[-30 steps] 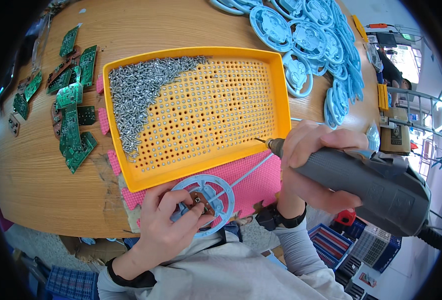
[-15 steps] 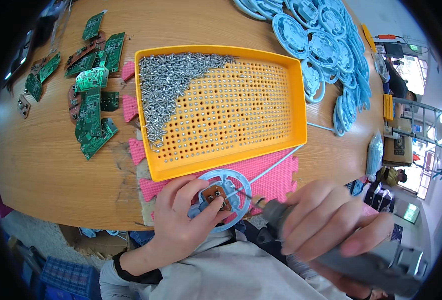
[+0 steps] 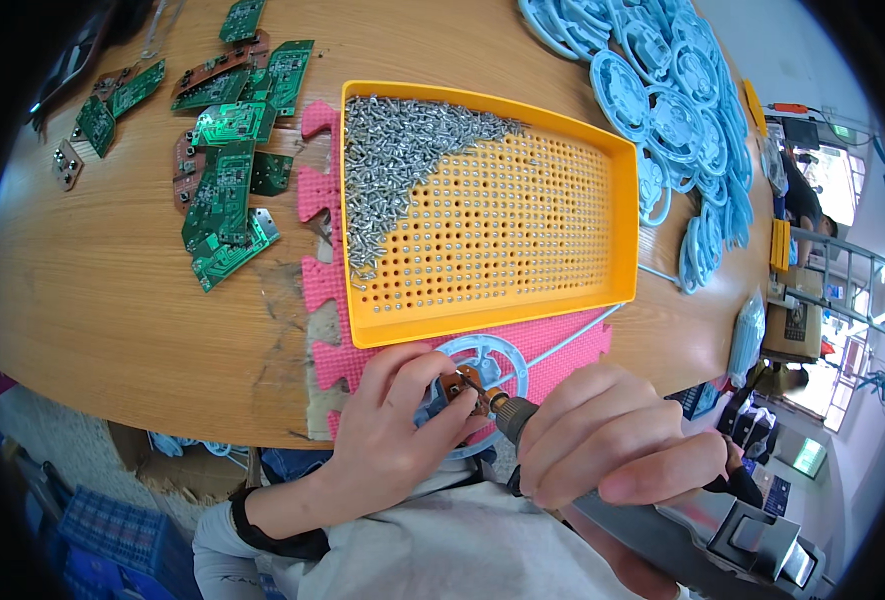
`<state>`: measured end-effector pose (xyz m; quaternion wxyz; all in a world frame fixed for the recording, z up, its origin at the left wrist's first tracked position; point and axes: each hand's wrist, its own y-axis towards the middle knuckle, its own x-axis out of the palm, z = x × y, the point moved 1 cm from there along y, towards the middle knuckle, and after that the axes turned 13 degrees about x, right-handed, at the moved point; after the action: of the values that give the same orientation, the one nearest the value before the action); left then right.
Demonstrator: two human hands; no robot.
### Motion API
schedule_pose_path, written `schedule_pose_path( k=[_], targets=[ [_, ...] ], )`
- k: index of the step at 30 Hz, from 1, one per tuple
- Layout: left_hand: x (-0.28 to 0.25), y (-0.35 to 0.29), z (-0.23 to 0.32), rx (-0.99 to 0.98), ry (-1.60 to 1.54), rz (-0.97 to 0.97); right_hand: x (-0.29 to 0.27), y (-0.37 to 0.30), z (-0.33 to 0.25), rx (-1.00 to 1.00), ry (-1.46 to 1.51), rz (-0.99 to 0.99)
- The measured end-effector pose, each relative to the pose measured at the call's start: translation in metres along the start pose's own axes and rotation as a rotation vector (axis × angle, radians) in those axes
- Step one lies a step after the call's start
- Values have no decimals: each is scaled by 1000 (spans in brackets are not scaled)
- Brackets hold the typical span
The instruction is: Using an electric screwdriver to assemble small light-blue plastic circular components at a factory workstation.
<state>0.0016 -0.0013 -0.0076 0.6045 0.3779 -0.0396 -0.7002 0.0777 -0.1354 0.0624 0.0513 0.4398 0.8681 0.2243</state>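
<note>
While the wooden table [image 3: 113, 350] is carrying the parts, the yellow screw tray [image 3: 493, 328] is sitting at 12 o'clock from the work. At 4 o'clock the grey power screwdriver [image 3: 703, 550] is pointing inward, the right hand [image 3: 613, 435] wrapping its front. The blue wheel-shaped part [image 3: 522, 385] is resting by the table's near edge; at its 8 o'clock, the left hand [image 3: 393, 440] is pinning down the small brown board [image 3: 451, 384] inside it. The bit [image 3: 475, 383] is meeting the board — contact is hard to confirm. Screw-driving seems to be under way — the next move is probably calling for straight, steady pressure.
</note>
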Motion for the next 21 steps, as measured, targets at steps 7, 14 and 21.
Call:
schedule_pose_path(
  k=[7, 14, 21],
  targets=[
    [1, 0, -1, 3, -23, -14, 5, -1, 1, 32, -35, 50],
    [1, -4, -1, 4, -5, -30, 13, 3, 6, 66, 21, 95],
    [1, 1, 1, 16, -14, -32, 3, 8, 7, 111, 31, 5]
  ],
)
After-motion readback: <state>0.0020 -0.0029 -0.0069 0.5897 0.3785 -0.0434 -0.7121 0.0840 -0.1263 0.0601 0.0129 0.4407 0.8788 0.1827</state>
